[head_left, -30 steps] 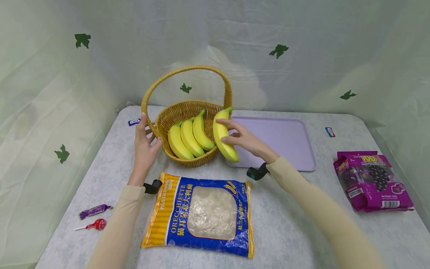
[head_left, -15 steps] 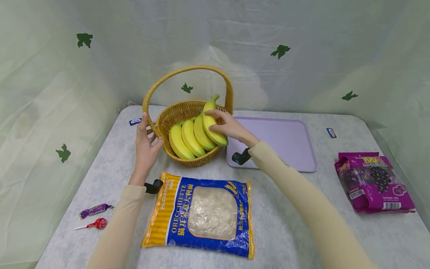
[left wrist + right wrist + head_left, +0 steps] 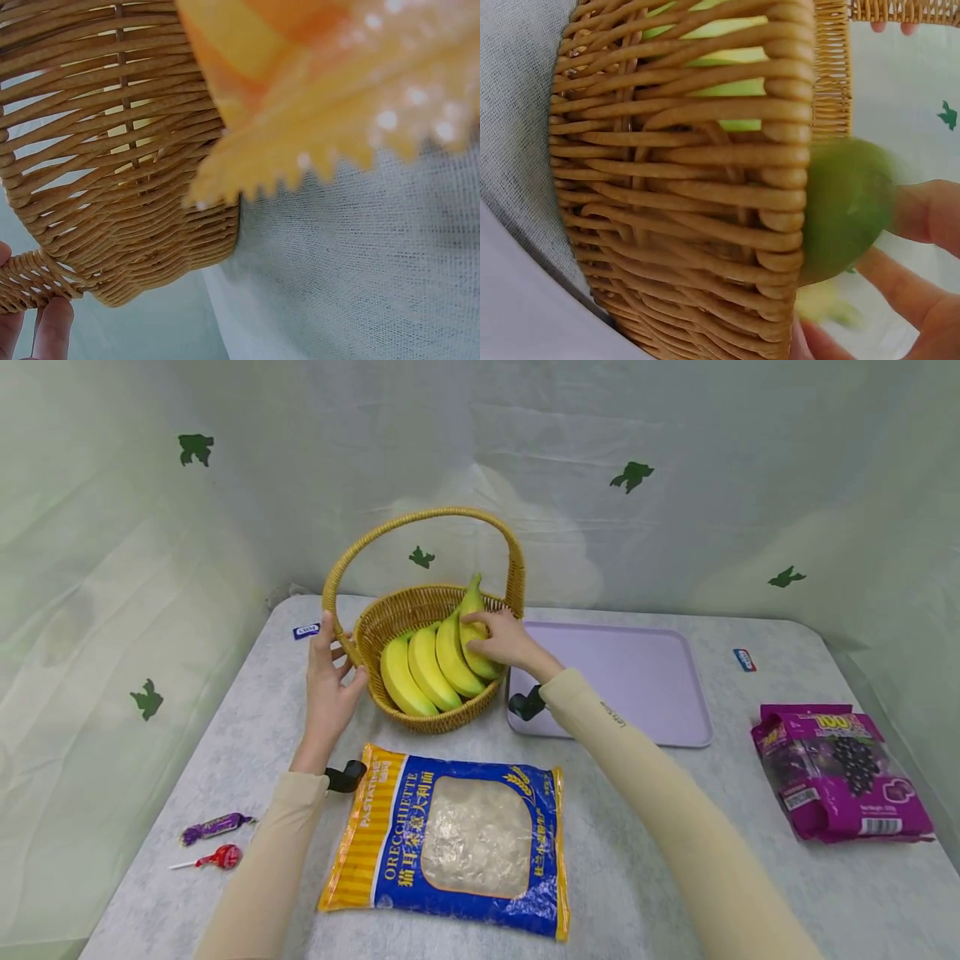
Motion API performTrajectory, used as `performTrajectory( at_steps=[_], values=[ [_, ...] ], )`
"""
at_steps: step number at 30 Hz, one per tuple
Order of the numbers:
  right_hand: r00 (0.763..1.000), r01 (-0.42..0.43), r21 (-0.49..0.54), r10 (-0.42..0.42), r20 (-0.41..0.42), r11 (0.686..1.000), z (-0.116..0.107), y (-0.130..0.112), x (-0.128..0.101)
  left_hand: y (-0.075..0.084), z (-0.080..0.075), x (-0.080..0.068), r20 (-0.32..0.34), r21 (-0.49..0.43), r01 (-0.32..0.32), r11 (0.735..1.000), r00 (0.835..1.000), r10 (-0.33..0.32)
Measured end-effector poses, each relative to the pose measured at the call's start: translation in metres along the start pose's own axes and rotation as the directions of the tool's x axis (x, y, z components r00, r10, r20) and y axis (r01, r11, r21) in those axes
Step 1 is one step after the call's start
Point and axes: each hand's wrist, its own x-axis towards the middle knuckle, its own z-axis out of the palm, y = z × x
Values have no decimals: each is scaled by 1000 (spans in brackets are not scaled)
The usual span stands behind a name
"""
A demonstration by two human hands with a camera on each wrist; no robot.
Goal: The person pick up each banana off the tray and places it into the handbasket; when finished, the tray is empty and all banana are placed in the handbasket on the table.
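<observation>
A wicker basket (image 3: 438, 722) with a tall arched handle (image 3: 427, 515) stands on the table. My left hand (image 3: 330, 693) grips the handle's base on the left; in the left wrist view, fingertips (image 3: 54, 326) lie against the woven handle. My right hand (image 3: 513, 639) pinches a yellow banana (image 3: 472, 600) between thumb and fingers at the basket's right side. Beside it, three other bananas (image 3: 429, 672) lie side by side in the basket. In the right wrist view, the held banana's green end (image 3: 847, 210) sits right at the basket rim, its lower part hidden behind the wicker.
A lilac tray (image 3: 622, 677) lies right of the basket. In front is a blue and yellow pasta bag (image 3: 472, 839). A purple grape candy bag (image 3: 843, 777) stands far right. A wrapped candy (image 3: 217, 827) and a red lollipop (image 3: 225, 857) lie at left, small packets (image 3: 744, 660) farther back.
My right hand has carried the banana left from over the tray's edge, then lowered it into the right side of the basket. My left hand stays on the handle.
</observation>
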Motion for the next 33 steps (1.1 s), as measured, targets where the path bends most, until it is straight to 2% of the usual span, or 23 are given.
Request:
performTrajectory(
  at_steps=[6,9,12,15,18,21,23,25,29,33],
  values=[
    [999,-22,-45,23,25,999,3,-1,-1,-26,1,1,-6,2,3,1000,1000,-3],
    [1000,-15,-47,17,26,999,4,0,-3,-29,1,1,-3,12,11,1000,1000,-11],
    [1000,22,11,-22,3,1000,3,3,-7,-26,0,1,0,16,10,1000,1000,-10],
    [998,51,111,-47,-37,992,-2,9,-16,-15,0,2,11,0,1,1000,1000,-1],
    [995,50,198,-33,-90,979,-10,18,-28,1,-2,1,34,-11,5,1000,999,-5],
    [989,46,257,-6,-151,965,-19,30,-43,16,-6,0,60,-18,32,999,998,-31],
    [982,50,293,7,-190,955,-26,38,-54,21,-8,0,71,-15,51,999,996,-50],
    [977,48,319,22,-212,947,-37,37,-69,26,-10,-1,73,-13,73,997,995,-72],
    [970,30,323,51,-239,946,-52,50,-91,40,-13,-2,25,-2,86,996,996,-86],
    [960,1,285,78,-269,959,-60,76,-106,46,-13,0,-85,23,3,1000,996,-1]
  ],
)
